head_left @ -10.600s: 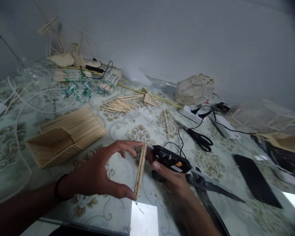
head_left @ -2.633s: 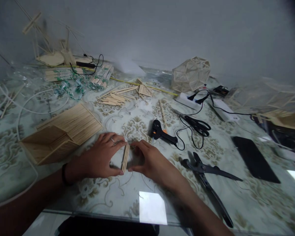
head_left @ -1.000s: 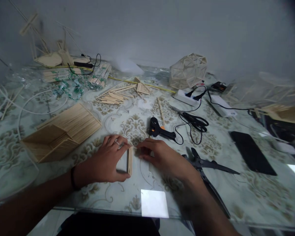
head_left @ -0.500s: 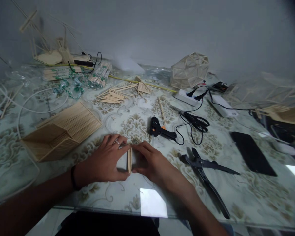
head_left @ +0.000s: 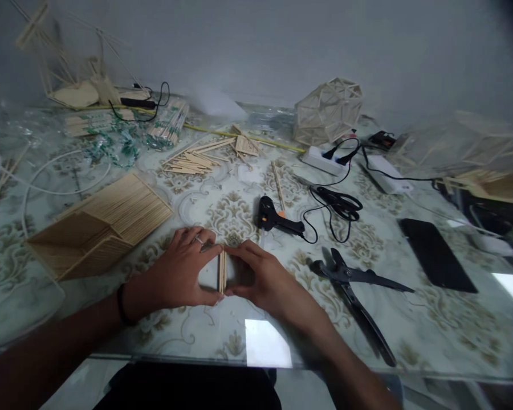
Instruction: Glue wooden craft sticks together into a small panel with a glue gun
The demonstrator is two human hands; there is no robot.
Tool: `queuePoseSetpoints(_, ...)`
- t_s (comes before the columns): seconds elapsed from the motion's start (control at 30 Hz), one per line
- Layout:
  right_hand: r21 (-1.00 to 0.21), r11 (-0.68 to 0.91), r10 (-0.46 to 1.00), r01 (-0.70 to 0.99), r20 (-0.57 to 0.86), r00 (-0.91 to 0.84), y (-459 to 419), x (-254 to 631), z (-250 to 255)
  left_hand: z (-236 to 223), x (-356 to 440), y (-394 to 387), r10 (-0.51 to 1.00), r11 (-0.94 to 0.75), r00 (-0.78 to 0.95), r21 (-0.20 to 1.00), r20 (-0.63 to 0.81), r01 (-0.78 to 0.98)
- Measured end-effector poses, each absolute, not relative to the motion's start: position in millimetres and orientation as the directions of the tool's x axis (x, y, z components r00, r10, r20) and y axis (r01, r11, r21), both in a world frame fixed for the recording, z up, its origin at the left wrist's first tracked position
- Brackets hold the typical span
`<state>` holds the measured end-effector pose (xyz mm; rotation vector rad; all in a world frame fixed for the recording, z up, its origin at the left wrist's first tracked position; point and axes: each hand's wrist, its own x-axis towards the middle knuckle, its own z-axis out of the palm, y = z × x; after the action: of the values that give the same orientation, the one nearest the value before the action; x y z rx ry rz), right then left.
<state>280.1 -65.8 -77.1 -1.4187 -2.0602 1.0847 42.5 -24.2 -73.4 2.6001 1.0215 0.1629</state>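
A short bundle of wooden sticks [head_left: 222,272], laid side by side, is on the table in front of me. My left hand [head_left: 182,270] grips its two ends from the left, thumb at the near end and forefinger at the far end. From the right, my right hand [head_left: 267,279] pinches the same ends with thumb and forefinger. Beyond my right hand a black glue gun [head_left: 280,221] lies on its side with its cord trailing off. A box-like piece made of sticks [head_left: 102,228] rests left of my hands.
Cutting shears [head_left: 353,279] and a black phone [head_left: 438,253] lie to the right. Scissors [head_left: 337,202] are behind, near a power strip [head_left: 325,162]. Loose sticks [head_left: 192,162] and wrapped stick packs [head_left: 169,122] lie farther back. A lattice stick model [head_left: 329,114] stands by the wall.
Earlier my right hand held the glue gun against the sticks; now the gun lies on the table. My right hand moved off the bundle briefly, then came back onto its ends.
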Motion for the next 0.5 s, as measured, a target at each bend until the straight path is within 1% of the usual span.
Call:
queuePoseSetpoints(0.33, -0.802, 0.169, 0.922, 0.573, -0.077, -0.379, -63.9, 277.7, -76.6, -77.0, 40.6, -22.6, 0.688, -0.680, 0.726, 0.353, 0.004, 0.642)
queuePoseSetpoints(0.5, -0.820, 0.190, 0.924, 0.541, -0.037, -0.380, -68.7, 289.1, -80.3, -78.5, 39.7, -20.8, 0.680, -0.689, 0.733, 0.361, 0.024, 0.628)
